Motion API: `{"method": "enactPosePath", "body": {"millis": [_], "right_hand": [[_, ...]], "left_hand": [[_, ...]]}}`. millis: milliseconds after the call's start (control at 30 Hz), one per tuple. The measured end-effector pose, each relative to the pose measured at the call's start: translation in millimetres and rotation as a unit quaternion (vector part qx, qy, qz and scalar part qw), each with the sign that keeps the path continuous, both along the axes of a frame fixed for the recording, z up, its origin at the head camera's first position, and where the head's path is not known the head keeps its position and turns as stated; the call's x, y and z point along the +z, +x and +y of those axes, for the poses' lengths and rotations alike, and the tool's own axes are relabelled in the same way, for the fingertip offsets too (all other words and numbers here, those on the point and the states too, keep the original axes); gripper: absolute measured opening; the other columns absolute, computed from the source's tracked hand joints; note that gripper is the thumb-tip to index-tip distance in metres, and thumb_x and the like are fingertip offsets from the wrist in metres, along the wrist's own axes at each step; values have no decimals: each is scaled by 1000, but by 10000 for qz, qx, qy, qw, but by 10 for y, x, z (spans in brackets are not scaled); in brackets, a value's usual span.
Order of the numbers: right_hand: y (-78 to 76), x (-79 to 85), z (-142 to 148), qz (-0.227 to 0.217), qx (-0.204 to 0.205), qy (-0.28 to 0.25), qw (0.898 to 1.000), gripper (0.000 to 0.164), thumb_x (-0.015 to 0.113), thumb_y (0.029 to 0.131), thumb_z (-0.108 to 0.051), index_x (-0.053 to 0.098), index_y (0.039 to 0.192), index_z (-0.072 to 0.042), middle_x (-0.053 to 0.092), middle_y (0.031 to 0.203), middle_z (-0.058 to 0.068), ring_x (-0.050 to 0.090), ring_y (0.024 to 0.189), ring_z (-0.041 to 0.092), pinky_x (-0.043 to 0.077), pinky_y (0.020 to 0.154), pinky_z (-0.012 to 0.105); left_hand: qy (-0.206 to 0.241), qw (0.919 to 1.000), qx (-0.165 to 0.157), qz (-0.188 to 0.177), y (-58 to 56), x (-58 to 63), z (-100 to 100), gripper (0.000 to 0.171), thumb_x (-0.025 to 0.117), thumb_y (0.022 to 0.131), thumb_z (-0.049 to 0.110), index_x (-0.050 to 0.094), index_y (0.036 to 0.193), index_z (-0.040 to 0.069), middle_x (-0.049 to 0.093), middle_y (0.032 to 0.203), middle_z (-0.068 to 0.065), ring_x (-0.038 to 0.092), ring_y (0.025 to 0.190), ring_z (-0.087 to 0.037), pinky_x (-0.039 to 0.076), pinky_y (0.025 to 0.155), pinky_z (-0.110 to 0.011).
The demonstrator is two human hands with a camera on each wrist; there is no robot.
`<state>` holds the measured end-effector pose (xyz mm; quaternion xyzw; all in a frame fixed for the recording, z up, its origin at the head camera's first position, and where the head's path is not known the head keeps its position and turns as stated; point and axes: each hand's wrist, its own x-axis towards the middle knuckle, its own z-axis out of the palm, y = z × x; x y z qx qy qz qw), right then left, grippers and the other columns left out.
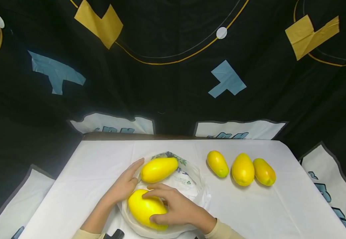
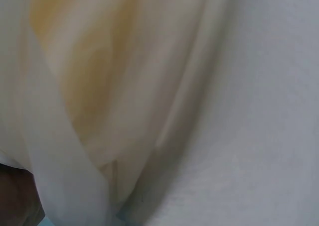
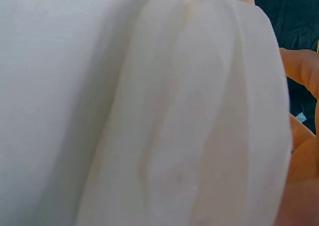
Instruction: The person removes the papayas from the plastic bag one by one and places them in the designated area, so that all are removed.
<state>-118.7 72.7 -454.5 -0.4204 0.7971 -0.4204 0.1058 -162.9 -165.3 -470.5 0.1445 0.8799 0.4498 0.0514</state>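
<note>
White plastic bag [image 3: 189, 111] blocks most of both wrist views; only the head view plainly shows two yellow mangoes [image 1: 159, 169] inside, right hand [image 1: 180, 207] gripping the nearer, left hand [image 1: 126, 182] straight-fingered against the rim.

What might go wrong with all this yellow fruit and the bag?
The near fruit in the white bag is smooth and rounded, so it could slip from the right grip. The bag looks thin and soft, so it might crumple inward. The three fruits outside it might roll if bumped.
</note>
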Motion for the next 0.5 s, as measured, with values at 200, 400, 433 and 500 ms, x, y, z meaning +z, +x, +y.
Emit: {"method": "enactPosePath", "body": {"millis": [200, 400, 433, 500], "right_hand": [[9, -52, -4, 296, -151, 34, 9994, 54, 75, 80, -30, 59, 132, -25, 47, 143, 3, 49, 123, 11, 47, 97, 25], [-1, -95, -9, 499, -153, 21, 9986, 55, 77, 80, -28, 59, 131, -24, 48, 142, -2, 46, 128, 12, 42, 105, 30], [-4, -101, -11, 531, -145, 29, 9985, 55, 77, 79, -28, 59, 131, -24, 48, 142, -3, 45, 129, 12, 40, 107, 32], [-6, -108, -14, 578, -137, 43, 9982, 55, 77, 79, -28, 59, 131, -24, 48, 142, -3, 44, 130, 12, 39, 109, 34]], "left_hand": [[2, 10000, -37, -14, -3, -17, 7, 66, 43, 89, -6, 31, 152, 6, 27, 158, -11, 22, 145, -33, 17, 116, -56], [-48, 10000, -42, -48, -2, -5, 7, 66, 44, 90, -5, 30, 153, 7, 27, 158, -11, 21, 145, -34, 17, 115, -57], [-61, 10000, -40, -45, -2, -3, 7, 66, 44, 90, -5, 30, 153, 7, 27, 158, -11, 21, 145, -34, 17, 115, -57], [-77, 10000, -32, -48, -3, -4, 7, 65, 44, 90, -5, 30, 153, 7, 27, 158, -11, 22, 145, -34, 17, 115, -57]]}}
